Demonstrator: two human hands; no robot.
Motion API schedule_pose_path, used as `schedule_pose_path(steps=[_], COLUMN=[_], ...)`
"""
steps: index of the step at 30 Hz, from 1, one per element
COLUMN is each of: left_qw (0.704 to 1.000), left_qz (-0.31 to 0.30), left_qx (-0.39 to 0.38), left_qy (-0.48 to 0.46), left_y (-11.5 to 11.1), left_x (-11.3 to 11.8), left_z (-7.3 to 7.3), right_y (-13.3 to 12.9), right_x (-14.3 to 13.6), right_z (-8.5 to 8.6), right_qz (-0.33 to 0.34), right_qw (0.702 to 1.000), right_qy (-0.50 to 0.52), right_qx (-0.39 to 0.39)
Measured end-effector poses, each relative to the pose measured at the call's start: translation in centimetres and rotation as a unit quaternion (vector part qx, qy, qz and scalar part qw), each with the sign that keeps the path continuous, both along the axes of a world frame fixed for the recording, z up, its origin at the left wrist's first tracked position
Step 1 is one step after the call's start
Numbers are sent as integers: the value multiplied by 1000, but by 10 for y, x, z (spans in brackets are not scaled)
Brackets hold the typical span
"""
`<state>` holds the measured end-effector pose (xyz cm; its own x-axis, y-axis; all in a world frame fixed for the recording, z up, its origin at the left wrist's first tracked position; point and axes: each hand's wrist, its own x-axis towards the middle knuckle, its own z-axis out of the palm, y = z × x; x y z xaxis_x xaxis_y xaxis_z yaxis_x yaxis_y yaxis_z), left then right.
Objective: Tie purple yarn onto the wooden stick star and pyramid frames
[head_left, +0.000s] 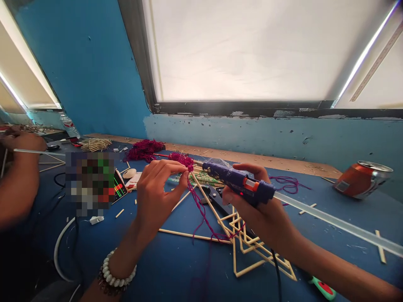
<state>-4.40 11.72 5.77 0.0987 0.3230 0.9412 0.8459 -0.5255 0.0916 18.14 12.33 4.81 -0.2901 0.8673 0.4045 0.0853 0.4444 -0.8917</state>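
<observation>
My left hand is closed in a pinch on magenta yarn, bunched at the upper end of a thin wooden stick. Loose strands of that yarn hang below the fingertips. Wrapped in my right hand is a blue hot glue gun, its nozzle pointing left at the yarn, close to my left fingertips. A long translucent glue stick juts out of the gun's back and passes over my right forearm. Below, a zigzag frame of joined wooden sticks lies on the blue table.
Pliers with dark handles lie behind the frame. A magenta yarn heap and a pile of cut sticks are farther back. An orange can leans at right. Another person's arm is at left.
</observation>
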Motion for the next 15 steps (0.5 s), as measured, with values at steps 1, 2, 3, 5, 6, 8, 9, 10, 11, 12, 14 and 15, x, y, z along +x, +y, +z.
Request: schedule_pose_path(steps=[1, 2, 3, 5, 6, 8, 9, 10, 11, 12, 14, 15], left_qw=[1000, 1000, 1000, 1000, 1000, 1000, 1000, 1000, 1000, 1000, 1000, 1000], left_qz=[1, 1, 0, 0, 0, 1, 2, 2, 2, 2, 3, 3], left_qx=[0, 0, 0, -2, -2, 1, 1, 2, 1, 1, 0, 0], left_qy=[0, -1, -1, -2, -3, -7, -8, -9, -9, -10, -10, -10], left_y=[0, 0, 0, 0, 0, 0, 0, 0, 0, 0, 0, 0], left_x=[0, 0, 0, 1, 1, 2, 2, 2, 3, 3, 3, 3], left_z=[0, 0, 0, 0, -1, -1, 0, 0, 0, 0, 0, 0], right_y=[-1, -2, -3, -4, -5, -5, -5, -5, -6, -6, -8, -9], right_x=[0, 0, 0, -1, -1, -3, -3, -4, -4, -4, -3, -3], right_z=[2, 4, 6, 9, 10, 10, 9, 9, 8, 8, 7, 7], right_qz=[7, 13, 14, 9, 5, -8, -18, -29, -39, -47, -45, -40], right_qw=[1000, 1000, 999, 999, 999, 999, 999, 999, 998, 997, 996, 995], right_qy=[-6, -12, -16, -22, -25, -35, -37, -40, -46, -54, -80, -89], right_qx=[-11, -19, -23, -25, -22, -10, 3, 15, 22, 22, 3, -9])
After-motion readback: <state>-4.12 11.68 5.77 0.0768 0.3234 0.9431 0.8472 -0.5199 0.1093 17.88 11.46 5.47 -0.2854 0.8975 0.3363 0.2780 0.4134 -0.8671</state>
